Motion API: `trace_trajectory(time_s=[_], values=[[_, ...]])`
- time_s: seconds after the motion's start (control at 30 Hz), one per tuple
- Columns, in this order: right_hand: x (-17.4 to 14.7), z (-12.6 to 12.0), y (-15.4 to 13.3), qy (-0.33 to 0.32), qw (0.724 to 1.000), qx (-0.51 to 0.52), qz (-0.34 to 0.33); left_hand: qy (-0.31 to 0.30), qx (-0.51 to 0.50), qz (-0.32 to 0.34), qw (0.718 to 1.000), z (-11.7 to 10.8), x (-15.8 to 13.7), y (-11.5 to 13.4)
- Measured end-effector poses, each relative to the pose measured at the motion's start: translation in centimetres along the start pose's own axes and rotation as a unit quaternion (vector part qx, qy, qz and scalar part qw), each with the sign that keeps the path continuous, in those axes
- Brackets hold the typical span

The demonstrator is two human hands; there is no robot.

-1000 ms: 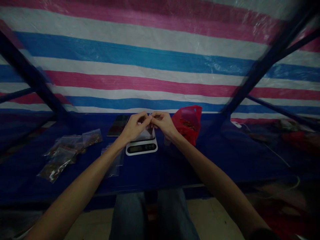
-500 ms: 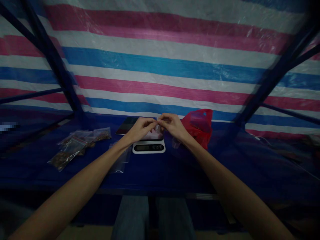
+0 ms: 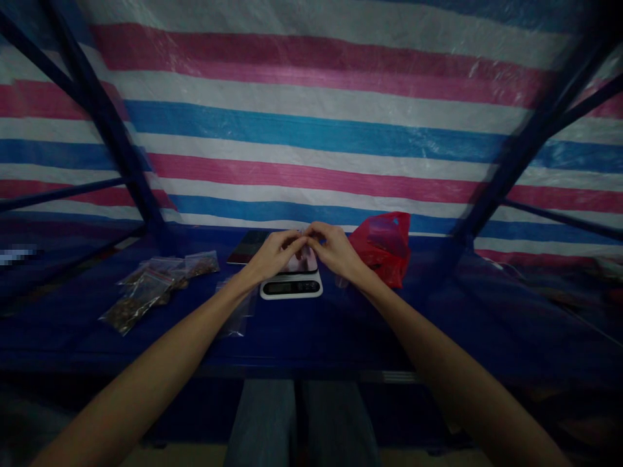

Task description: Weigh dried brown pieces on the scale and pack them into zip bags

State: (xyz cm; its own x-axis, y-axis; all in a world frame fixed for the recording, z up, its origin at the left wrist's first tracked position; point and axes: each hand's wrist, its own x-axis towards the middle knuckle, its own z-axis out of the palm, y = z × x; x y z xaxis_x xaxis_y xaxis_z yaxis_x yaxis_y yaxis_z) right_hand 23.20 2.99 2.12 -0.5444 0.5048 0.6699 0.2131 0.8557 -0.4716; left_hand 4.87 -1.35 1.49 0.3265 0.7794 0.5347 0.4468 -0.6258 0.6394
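Over the white digital scale (image 3: 292,292), my left hand (image 3: 275,253) and my right hand (image 3: 335,248) meet with fingertips pinched together. Between them is a small clear plastic bag (image 3: 304,253), mostly covered by the fingers; its contents cannot be made out. The scale's dark display panel faces me. Flat clear bags (image 3: 238,318) lie by the scale's left side, partly under my left forearm. Close to my right wrist stands a small clear plastic cup (image 3: 341,281), half hidden. Behind that wrist sits a red plastic bag (image 3: 389,253).
Several zip bags of small brownish pieces (image 3: 139,301) lie in a heap on the left of the blue table (image 3: 302,344). A dark flat item (image 3: 246,246) rests behind my left hand. Blue metal posts (image 3: 121,149) and a striped plastic sheet (image 3: 311,130) enclose the back.
My hands have come closer together, and the fingers now cover more of the small clear bag. The view has shifted slightly. The things on the table stay in place.
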Motion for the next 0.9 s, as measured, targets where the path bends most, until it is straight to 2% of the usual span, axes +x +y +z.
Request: trace_trajectory(time_s=[0.2, 0.43, 0.6, 0.73, 0.9], values=[[0.2, -0.4, 0.2, -0.014, 0.999, -0.028, 0.020, -0.004, 0.102, -0.009, 0.995, 0.0, -0.2, -0.6], [0.1, -0.2, 0.0, -0.028, 0.999, -0.038, -0.001, 0.006, 0.077, -0.024, 0.997, 0.1, -0.3, -0.4], [0.1, -0.3, -0.5, -0.033, 0.997, -0.063, 0.023, 0.037, 0.152, 0.009, 0.988, -0.1, -0.1, -0.6], [0.1, -0.4, -1.0, -0.012, 0.990, -0.133, 0.053, 0.072, 0.238, 0.009, 0.969, -0.3, -0.1, -0.2], [0.0, -0.5, -2.0, 0.018, 0.959, -0.277, 0.055, 0.091, 0.293, 0.012, 0.952, -0.4, -0.3, 0.4]])
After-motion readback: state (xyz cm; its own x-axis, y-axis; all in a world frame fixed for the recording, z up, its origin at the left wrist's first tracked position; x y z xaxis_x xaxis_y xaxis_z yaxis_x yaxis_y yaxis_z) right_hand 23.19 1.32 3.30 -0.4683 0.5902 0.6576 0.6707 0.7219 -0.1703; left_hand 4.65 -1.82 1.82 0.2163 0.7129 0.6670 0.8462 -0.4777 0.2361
